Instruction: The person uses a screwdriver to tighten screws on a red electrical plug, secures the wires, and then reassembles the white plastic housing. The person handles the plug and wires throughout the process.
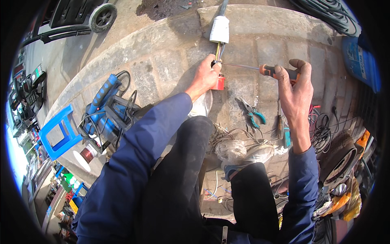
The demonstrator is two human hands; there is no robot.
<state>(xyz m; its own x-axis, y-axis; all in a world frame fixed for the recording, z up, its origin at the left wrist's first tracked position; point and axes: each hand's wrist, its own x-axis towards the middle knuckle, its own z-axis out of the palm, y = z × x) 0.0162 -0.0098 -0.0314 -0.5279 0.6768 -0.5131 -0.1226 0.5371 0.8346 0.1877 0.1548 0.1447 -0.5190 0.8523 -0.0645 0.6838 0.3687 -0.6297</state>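
My left hand [207,73] grips a red and black electrical connector [218,83] low over the paving. Several insulated wires [218,52], one of them yellow-green, run from it up into a white plastic sleeve [220,29] on a thick grey cable [224,7]. In my right hand [294,85] is a screwdriver [265,70] with an orange and black handle. Its long shaft points left, and the tip reaches the connector beside my left fingers. Whether the tip sits in a screw is too small to tell.
Teal-handled pliers [254,114] lie on the paving, left of another screwdriver [280,123]. At left stand a blue power tool [103,103], a blue plastic stool [59,132] and a wire spool [86,155]. Coiled cable [329,13] and a blue container [361,62] are at right.
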